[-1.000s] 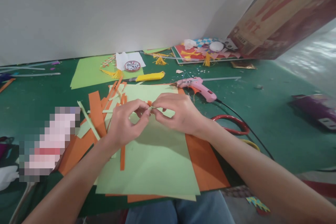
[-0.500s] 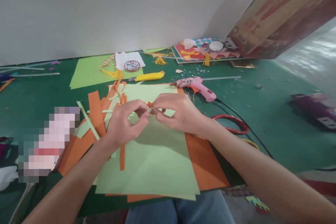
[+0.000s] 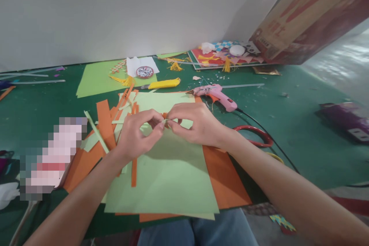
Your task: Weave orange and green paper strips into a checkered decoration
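Observation:
My left hand [image 3: 143, 132] and my right hand [image 3: 193, 123] meet fingertip to fingertip, both closed in a pinch. Between them is a small piece of folded paper strips [image 3: 165, 120], orange and pale green; the fingers hide most of it. Beneath the hands lies a stack of light green paper sheets [image 3: 173, 180], with orange paper [image 3: 227, 180] sticking out at the right. Cut orange strips [image 3: 134, 169] and a narrow green strip [image 3: 96, 130] are scattered to the left, close to my left wrist.
Beyond the hands lie a yellow utility knife [image 3: 164, 83] and a pink glue gun [image 3: 219, 96], its black cord running right. Red-handled scissors [image 3: 255, 127] sit beside my right forearm. A blurred-out phone-like object [image 3: 54, 157] is at the left. A printed carton [image 3: 305, 19] stands back right.
Both hands stay in nearly the same place, still pinching the paper piece. Slightly more of its orange part shows between the fingertips.

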`<state>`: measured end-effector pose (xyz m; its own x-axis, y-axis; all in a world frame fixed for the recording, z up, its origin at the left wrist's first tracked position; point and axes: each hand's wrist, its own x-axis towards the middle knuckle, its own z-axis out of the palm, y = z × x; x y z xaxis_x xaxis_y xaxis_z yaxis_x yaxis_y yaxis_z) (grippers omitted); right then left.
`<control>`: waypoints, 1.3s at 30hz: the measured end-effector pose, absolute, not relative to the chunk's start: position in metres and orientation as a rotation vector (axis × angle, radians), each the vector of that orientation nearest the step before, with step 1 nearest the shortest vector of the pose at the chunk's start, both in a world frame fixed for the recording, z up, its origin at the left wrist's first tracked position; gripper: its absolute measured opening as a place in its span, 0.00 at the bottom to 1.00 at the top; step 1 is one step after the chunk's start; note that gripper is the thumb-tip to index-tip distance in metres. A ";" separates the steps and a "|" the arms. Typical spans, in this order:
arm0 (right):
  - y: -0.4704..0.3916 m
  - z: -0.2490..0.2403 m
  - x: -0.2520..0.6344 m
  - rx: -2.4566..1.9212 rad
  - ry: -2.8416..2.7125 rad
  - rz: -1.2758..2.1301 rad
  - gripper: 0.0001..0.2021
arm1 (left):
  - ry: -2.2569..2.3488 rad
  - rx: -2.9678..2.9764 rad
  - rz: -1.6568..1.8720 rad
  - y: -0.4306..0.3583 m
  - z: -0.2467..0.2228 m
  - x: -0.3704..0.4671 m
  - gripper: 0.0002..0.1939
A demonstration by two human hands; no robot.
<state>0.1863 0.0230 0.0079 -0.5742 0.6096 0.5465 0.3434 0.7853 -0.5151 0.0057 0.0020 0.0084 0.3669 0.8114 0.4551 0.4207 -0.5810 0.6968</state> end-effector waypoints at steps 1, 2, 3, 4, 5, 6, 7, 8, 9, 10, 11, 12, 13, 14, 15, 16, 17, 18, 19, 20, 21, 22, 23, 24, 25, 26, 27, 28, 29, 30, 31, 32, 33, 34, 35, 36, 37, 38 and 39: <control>0.023 0.008 0.186 -0.697 -2.224 0.453 0.09 | 1.063 2.165 1.107 0.002 0.008 0.006 0.06; 0.023 0.007 0.186 -0.694 -2.223 0.446 0.09 | 1.063 2.165 1.102 0.002 0.008 0.005 0.06; 0.023 0.007 0.186 -0.692 -2.225 0.441 0.09 | 1.068 2.164 1.097 0.002 0.008 0.005 0.06; 0.023 0.008 0.185 -0.690 -2.227 0.437 0.09 | 1.071 2.163 1.094 0.002 0.008 0.005 0.06; 0.023 0.008 0.185 -0.689 -2.229 0.437 0.09 | 1.073 2.162 1.093 0.003 0.008 0.005 0.06; 0.023 0.008 0.185 -0.692 -2.231 0.443 0.09 | 1.074 2.159 1.092 0.003 0.007 0.005 0.06; 0.023 0.009 0.185 -0.695 -2.234 0.453 0.09 | 1.071 2.155 1.093 0.003 0.007 0.005 0.07; 0.023 0.009 0.185 -0.700 -2.234 0.465 0.09 | 1.065 2.150 1.097 0.003 0.006 0.005 0.07; 0.023 0.009 0.185 -0.705 -2.232 0.478 0.09 | 1.060 2.148 1.101 0.003 0.006 0.005 0.07; 0.023 0.009 0.185 -0.709 -2.228 0.489 0.09 | 1.056 2.147 1.105 0.003 0.006 0.005 0.07; 0.023 0.009 0.185 -0.710 -2.223 0.495 0.09 | 1.054 2.147 1.106 0.003 0.006 0.005 0.07; 0.023 0.009 0.185 -0.710 -2.215 0.495 0.09 | 1.049 2.149 1.105 0.003 0.005 0.004 0.06; 0.023 0.008 0.185 -0.708 -2.208 0.493 0.09 | 1.045 2.150 1.102 0.003 0.005 0.004 0.06; 0.023 0.007 0.184 -0.706 -2.202 0.489 0.09 | 1.040 2.149 1.095 0.003 0.005 0.004 0.06; 0.023 0.007 0.184 -0.704 -2.199 0.486 0.09 | 1.037 2.146 1.088 0.003 0.006 0.004 0.06; 0.023 0.006 0.184 -0.706 -2.197 0.482 0.09 | 1.035 2.142 1.082 0.003 0.006 0.004 0.06; 0.024 0.006 0.185 -0.707 -2.199 0.483 0.09 | 1.039 2.135 1.077 0.003 0.005 0.004 0.06; 0.024 0.006 0.185 -0.710 -2.200 0.488 0.08 | 1.044 2.124 1.073 0.003 0.005 0.004 0.06; 0.024 0.006 0.185 -0.717 -2.200 0.495 0.08 | 1.046 2.108 1.069 0.003 0.005 0.004 0.06; 0.024 0.006 0.185 -0.729 -2.199 0.506 0.08 | 1.044 2.086 1.067 0.003 0.005 0.004 0.06; 0.023 0.007 0.186 -0.743 -2.195 0.520 0.08 | 1.036 2.060 1.067 0.004 0.004 0.004 0.06; 0.023 0.008 0.186 -0.758 -2.188 0.537 0.07 | 1.024 2.035 1.069 0.004 0.003 0.004 0.06; 0.023 0.009 0.186 -0.771 -2.179 0.555 0.07 | 1.014 2.011 1.072 0.004 0.003 0.003 0.06; 0.023 0.010 0.186 -0.780 -2.166 0.573 0.06 | 1.007 1.992 1.073 0.004 0.003 0.003 0.06; 0.022 0.010 0.186 -0.782 -2.153 0.592 0.06 | 1.004 1.979 1.074 0.005 0.002 0.003 0.06; 0.022 0.011 0.185 -0.781 -2.139 0.610 0.05 | 1.003 1.970 1.074 0.005 0.002 0.002 0.06; 0.022 0.012 0.185 -0.782 -2.125 0.625 0.05 | 1.005 1.963 1.074 0.005 0.002 0.002 0.06; 0.021 0.012 0.185 -0.785 -2.114 0.637 0.04 | 1.006 1.960 1.074 0.005 0.002 0.002 0.07; 0.021 0.012 0.185 -0.789 -2.104 0.646 0.04 | 1.003 1.961 1.077 0.005 0.002 0.002 0.07; 0.021 0.012 0.184 -0.794 -2.099 0.651 0.04 | 0.998 1.964 1.080 0.005 0.003 0.002 0.07; 0.021 0.012 0.184 -0.799 -2.096 0.651 0.04 | 0.994 1.971 1.081 0.005 0.003 0.002 0.07; 0.020 0.012 0.184 -0.801 -2.094 0.646 0.04 | 0.992 1.983 1.082 0.005 0.003 0.002 0.06; 0.020 0.012 0.184 -0.802 -2.096 0.640 0.04 | 0.994 2.000 1.084 0.006 0.003 0.002 0.06; 0.020 0.012 0.184 -0.803 -2.099 0.635 0.04 | 0.998 2.022 1.088 0.006 0.003 0.002 0.06; 0.020 0.012 0.184 -0.802 -2.101 0.633 0.04 | 1.003 2.048 1.095 0.006 0.003 0.002 0.05; 0.020 0.012 0.184 -0.804 -2.103 0.636 0.04 | 1.006 2.079 1.105 0.007 0.003 0.002 0.05; 0.020 0.012 0.184 -0.805 -2.103 0.643 0.04 | 1.004 2.114 1.120 0.007 0.002 0.002 0.05; 0.020 0.013 0.184 -0.808 -2.102 0.652 0.03 | 0.995 2.149 1.139 0.007 0.002 0.003 0.04; 0.021 0.013 0.184 -0.812 -2.099 0.660 0.03 | 0.980 2.184 1.167 0.008 0.002 0.003 0.04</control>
<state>0.1841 0.0205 0.0134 -0.4961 0.7275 0.4739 0.3255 0.6618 -0.6753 0.0027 0.0078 0.0018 0.3816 0.7715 0.5092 0.3682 -0.6321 0.6818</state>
